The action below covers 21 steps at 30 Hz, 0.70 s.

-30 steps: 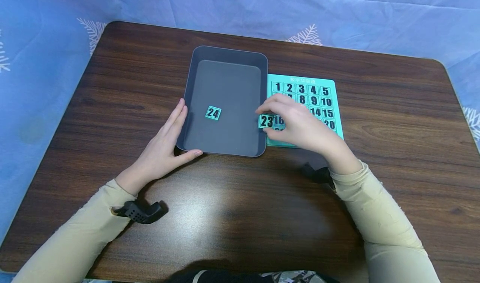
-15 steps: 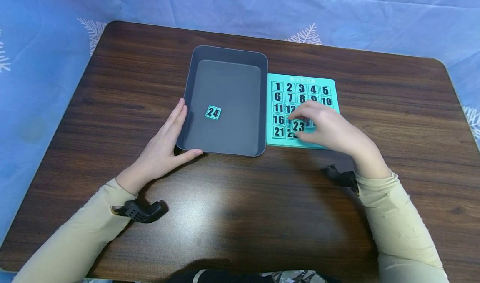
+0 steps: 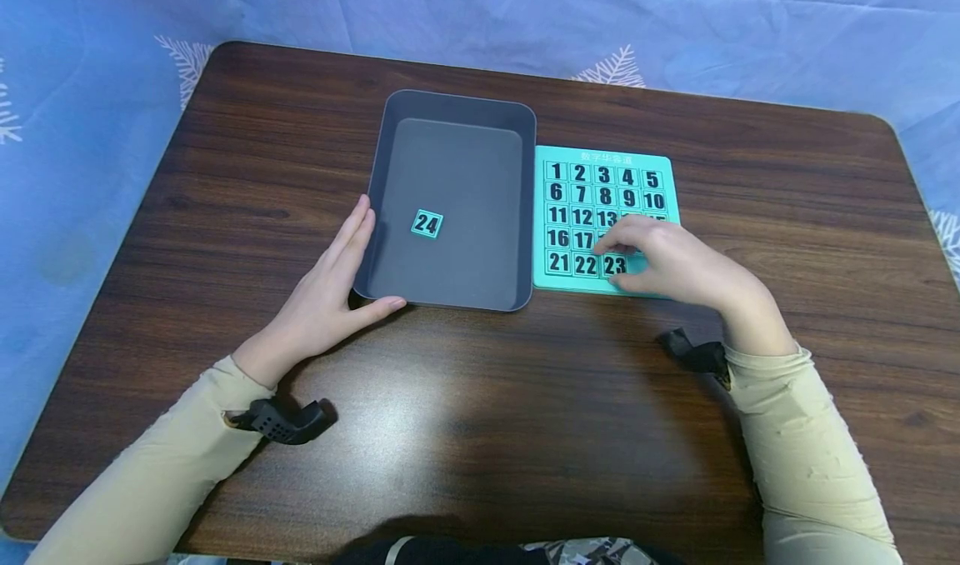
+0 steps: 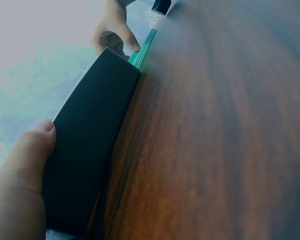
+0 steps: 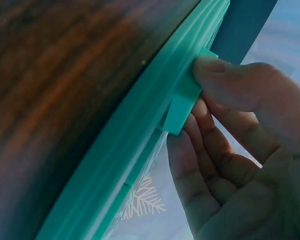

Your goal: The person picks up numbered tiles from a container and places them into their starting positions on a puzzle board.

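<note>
With thumb and fingertips, my right hand [image 3: 678, 267] pinches a green number tile marked 23 [image 3: 614, 265] in the bottom row of a green number puzzle board [image 3: 538, 215]. In the right wrist view that tile [image 5: 184, 105] stands slightly tilted, raised above the board's edge [image 5: 110, 145]. My left hand [image 3: 322, 302] rests straight-fingered against the left side of a dark grey tray [image 3: 465, 173], its thumb at the front corner. From the left wrist, the thumb [image 4: 32, 150] touches the tray's wall [image 4: 90, 145]. A tile marked 24 [image 3: 427, 224] lies inside the tray.
The tray and the board stand side by side on a dark wooden table [image 3: 465, 432]. A blue cloth [image 3: 465, 15] with white snowflake prints hangs behind the table. The right hand covers part of the board's lower right.
My right hand has carried tile 23 from the tray's right rim rightward to the board's bottom row, beside 22. The left hand, the tray and tile 24 have stayed put.
</note>
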Each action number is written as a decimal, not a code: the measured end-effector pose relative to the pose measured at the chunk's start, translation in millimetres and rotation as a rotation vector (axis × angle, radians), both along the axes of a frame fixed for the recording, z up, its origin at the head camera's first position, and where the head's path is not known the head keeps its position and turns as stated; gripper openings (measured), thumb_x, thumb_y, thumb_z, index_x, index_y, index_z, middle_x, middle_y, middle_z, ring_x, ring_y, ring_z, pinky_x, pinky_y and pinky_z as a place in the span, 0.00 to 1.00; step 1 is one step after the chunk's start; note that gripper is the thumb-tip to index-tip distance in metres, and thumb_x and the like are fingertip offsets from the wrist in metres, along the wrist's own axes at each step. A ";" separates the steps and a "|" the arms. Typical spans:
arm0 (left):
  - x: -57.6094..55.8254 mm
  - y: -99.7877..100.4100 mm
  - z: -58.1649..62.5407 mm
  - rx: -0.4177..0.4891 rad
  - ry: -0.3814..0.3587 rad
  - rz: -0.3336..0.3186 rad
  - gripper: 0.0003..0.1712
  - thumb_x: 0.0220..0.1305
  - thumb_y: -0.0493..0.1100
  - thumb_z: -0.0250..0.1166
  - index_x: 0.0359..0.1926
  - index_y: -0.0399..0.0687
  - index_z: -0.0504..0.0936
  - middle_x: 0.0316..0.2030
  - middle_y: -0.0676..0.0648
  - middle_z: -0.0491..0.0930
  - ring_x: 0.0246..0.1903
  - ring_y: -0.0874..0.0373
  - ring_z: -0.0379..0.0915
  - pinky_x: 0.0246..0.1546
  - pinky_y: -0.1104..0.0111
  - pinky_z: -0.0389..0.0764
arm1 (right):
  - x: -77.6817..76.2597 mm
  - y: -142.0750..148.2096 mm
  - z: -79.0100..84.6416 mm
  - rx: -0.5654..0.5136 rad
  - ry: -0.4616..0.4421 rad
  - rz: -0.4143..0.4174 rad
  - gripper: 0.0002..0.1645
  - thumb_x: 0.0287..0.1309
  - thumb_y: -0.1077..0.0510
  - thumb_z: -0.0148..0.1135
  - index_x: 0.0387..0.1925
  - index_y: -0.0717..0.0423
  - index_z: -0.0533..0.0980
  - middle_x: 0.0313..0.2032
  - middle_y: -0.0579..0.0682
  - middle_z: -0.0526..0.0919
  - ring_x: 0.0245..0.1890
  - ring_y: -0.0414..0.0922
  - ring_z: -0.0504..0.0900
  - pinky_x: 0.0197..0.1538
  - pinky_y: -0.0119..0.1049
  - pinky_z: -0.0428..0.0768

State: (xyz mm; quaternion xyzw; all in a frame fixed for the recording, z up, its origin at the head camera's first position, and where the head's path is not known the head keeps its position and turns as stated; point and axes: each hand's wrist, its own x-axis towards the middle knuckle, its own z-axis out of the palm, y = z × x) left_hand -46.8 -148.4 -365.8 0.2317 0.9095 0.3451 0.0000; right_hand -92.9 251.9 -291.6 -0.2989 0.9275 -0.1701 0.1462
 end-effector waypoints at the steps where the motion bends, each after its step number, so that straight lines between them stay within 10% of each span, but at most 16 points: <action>1: 0.0 0.0 0.0 0.001 -0.001 0.001 0.57 0.52 0.61 0.64 0.71 0.52 0.36 0.71 0.54 0.31 0.69 0.59 0.31 0.63 0.51 0.52 | 0.0 0.3 0.1 -0.002 0.005 0.008 0.17 0.45 0.63 0.67 0.41 0.54 0.78 0.41 0.47 0.77 0.37 0.41 0.73 0.39 0.40 0.73; 21: -0.4 0.3 -0.3 0.001 -0.011 0.006 0.57 0.52 0.62 0.63 0.71 0.52 0.37 0.71 0.55 0.31 0.69 0.60 0.32 0.62 0.51 0.53 | -1.7 2.7 -1.6 -0.001 -0.039 -0.026 0.20 0.43 0.62 0.70 0.43 0.54 0.79 0.42 0.47 0.79 0.43 0.44 0.76 0.43 0.42 0.75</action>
